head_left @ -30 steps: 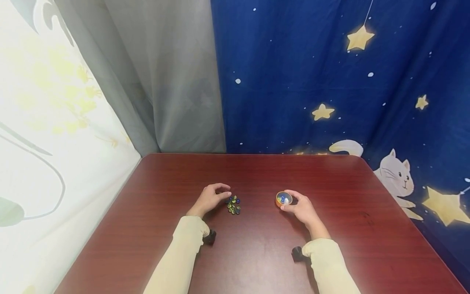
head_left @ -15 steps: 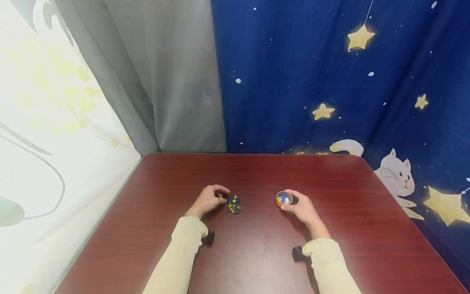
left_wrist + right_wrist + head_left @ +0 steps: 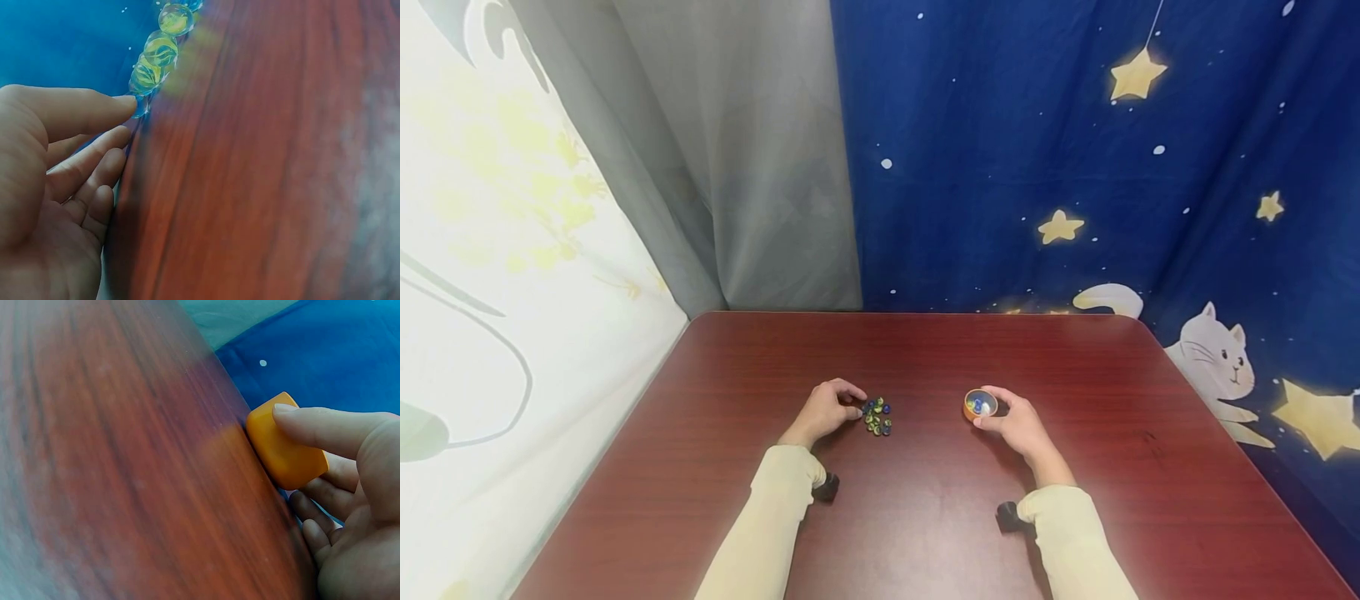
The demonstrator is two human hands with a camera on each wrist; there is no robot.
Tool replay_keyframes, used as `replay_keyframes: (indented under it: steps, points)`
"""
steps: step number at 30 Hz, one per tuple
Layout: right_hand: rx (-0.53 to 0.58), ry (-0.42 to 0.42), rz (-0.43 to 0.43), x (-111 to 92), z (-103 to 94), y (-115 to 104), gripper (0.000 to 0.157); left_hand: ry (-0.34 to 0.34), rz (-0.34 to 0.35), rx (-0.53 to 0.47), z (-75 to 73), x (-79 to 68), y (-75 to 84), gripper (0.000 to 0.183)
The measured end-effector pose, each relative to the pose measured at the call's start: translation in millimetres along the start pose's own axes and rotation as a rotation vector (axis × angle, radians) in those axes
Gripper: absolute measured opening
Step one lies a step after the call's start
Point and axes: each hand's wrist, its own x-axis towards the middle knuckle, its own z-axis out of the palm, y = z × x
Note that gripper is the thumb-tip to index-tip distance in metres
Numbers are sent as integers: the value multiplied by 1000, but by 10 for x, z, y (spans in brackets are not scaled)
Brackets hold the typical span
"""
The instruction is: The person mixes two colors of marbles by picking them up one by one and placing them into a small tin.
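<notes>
The dark red table (image 3: 936,492) carries a cluster of loose marbles (image 3: 876,422) and one small orange container (image 3: 281,465), both set in from the far edge, between the left edge and the right edge. The cluster lies to the left of the container, with bare tabletop between the two. The left hand (image 3: 822,412) is positioned immediately beside the cluster, on the side toward the table's left edge. Its thumb tip meets a blue marble (image 3: 142,107) at the end of the cluster, with the index finger above on the far-edge side; the index fingertip is hidden in the left wrist view, so whether the two pinch the marble cannot be told. The loose marbles are blue and yellow-green and lie close together. The right hand (image 3: 1017,421) grips the container from the side toward the table's right edge: the thumb is applied to the near wall and the fingers pass round the far wall. The container stands upright on the tabletop, mouth upward, and holds several marbles of blue, yellow-green and whitish colour. Each cream sleeve (image 3: 756,521) has a black device (image 3: 826,487) at the wrist. Beyond the far edge hang a grey curtain (image 3: 782,217) and a blue curtain (image 3: 962,167) printed with stars.
</notes>
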Motion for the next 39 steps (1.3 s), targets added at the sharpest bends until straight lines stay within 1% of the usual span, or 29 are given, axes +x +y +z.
replay_keyframes:
  steps: [6, 19, 24, 31, 34, 39]
  points:
    - [-7, 2, -7, -4, -3, 4, 62, 2, -8, 6, 11, -1, 10, 21]
    - [-2, -5, -1, -6, 5, -6, 62, 20, 6, 60, 19, 1, 20, 20]
    - [-5, 1, -5, -5, 6, -3, 62, 23, 16, 60, 28, 7, 14, 21]
    - [-2, -6, 2, -16, -4, 8, 62, 25, 4, 52, 45, -3, 23, 20]
    - [0, -7, 4, -21, -10, 4, 62, 24, 7, 58, 45, -4, 27, 20]
    - [2, -9, 5, -26, -21, -1, 62, 20, -7, 66, 42, -6, 25, 19]
